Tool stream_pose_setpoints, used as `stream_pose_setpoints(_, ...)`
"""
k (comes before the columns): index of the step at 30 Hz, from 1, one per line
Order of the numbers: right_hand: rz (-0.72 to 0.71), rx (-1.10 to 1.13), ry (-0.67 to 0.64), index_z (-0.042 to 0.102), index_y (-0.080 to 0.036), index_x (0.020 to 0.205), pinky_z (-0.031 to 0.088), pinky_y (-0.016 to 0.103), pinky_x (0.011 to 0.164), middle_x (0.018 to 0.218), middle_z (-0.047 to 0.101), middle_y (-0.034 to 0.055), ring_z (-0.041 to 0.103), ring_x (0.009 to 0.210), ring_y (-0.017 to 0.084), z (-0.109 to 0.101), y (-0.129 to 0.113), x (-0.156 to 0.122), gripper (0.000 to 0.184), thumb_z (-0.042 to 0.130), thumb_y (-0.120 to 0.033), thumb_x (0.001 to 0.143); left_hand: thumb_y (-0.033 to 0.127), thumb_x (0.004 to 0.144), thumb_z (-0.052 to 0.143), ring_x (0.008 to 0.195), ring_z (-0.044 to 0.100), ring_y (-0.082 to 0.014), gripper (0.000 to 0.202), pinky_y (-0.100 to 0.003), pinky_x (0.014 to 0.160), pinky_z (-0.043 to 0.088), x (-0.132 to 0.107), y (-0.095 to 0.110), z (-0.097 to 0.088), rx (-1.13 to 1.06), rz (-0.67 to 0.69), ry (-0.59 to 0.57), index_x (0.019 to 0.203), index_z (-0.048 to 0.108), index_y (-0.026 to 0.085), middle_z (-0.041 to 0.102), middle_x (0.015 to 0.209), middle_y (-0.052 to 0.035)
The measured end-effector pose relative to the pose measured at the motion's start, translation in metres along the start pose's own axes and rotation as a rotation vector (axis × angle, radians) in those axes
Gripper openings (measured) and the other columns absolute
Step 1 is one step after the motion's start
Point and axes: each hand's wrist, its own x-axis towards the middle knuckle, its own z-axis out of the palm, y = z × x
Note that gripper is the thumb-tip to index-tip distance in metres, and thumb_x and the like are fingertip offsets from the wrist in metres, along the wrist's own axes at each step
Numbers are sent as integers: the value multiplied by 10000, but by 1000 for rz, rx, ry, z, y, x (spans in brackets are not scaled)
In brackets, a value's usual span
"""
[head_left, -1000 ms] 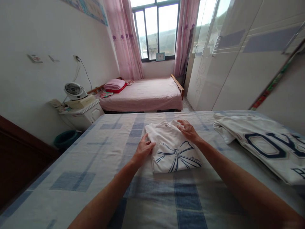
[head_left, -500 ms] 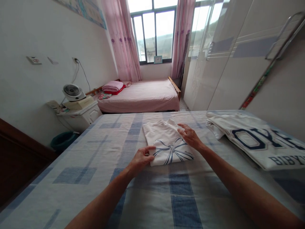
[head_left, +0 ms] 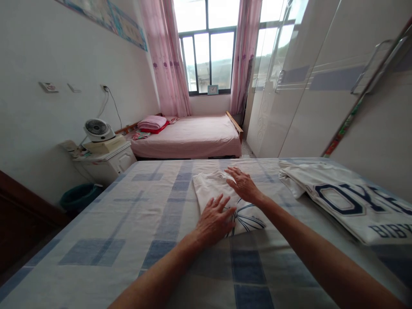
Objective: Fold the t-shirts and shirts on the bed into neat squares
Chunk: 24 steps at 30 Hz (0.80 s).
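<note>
Counted one folded white shirt (head_left: pixel 207 185) mid-view on the checked sheet (head_left: pixel 135 223), one lettered shirt (head_left: pixel 347 206) at right. Saw left hand (head_left: pixel 215 219) and right hand (head_left: pixel 243 185) spread over the former, hiding part of its bow print (head_left: pixel 248 218). Noted one fan (head_left: pixel 98 128) far left, one pink bed (head_left: pixel 196 137) far. Found both hands shifted inward from shirt edges since half a second earlier.

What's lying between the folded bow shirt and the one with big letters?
The head view shows the person's right forearm slanting across there, with blue-and-white sheet showing between it and the lettered shirt.
</note>
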Motion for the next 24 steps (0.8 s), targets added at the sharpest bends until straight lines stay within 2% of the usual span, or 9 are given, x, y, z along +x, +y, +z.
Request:
stream_pose_setpoints(3,-2,-139,-132,395,-254,1402,196,471,1099,1507,311,53,224,1391,246,23,2,22,516,290,-448,935,564,873,429,1384,241,-320,551,-566,1104,187,-3,-3,10,-19,-27,-103,1358,440,304,346,1485,-83)
stream_pose_setpoints(6,50,-194,-249,397,-276,1402,193,518,1079,1502,316,78,236,1382,280,48,8,37,542,270,-504,927,645,847,387,1393,207,-332,630,-577,1108,140,-6,-3,10,-39,-58,-131,1384,402,314,311,1503,-81)
stream_pose_setpoints(10,43,-195,-217,420,-270,1389,192,544,1065,1475,367,91,260,1367,301,67,19,42,549,245,-516,931,667,841,365,1391,215,-328,646,-571,1110,125,-6,0,8,-88,-89,-110,1375,417,307,327,1495,-83)
stream_pose_setpoints(18,-43,-239,-186,454,-275,1368,217,542,1053,1466,378,103,283,1359,302,70,30,41,492,287,-444,938,647,840,398,1385,226,-339,637,-577,1107,120,-5,2,5,-148,-84,-81,1349,452,269,336,1487,-107)
stream_pose_setpoints(21,-16,-247,-202,422,-256,1393,223,536,1054,1475,358,117,278,1363,308,63,24,42,502,310,-431,935,650,839,395,1384,225,-343,636,-576,1107,118,-5,2,4,-160,-83,-80,1345,455,269,334,1487,-108)
stream_pose_setpoints(24,22,-229,-152,380,-230,1419,204,528,1071,1499,306,125,240,1381,304,48,8,38,538,315,-453,934,665,834,383,1385,221,-342,643,-582,1103,119,-6,0,8,-168,-79,-62,1350,444,287,331,1490,-94)
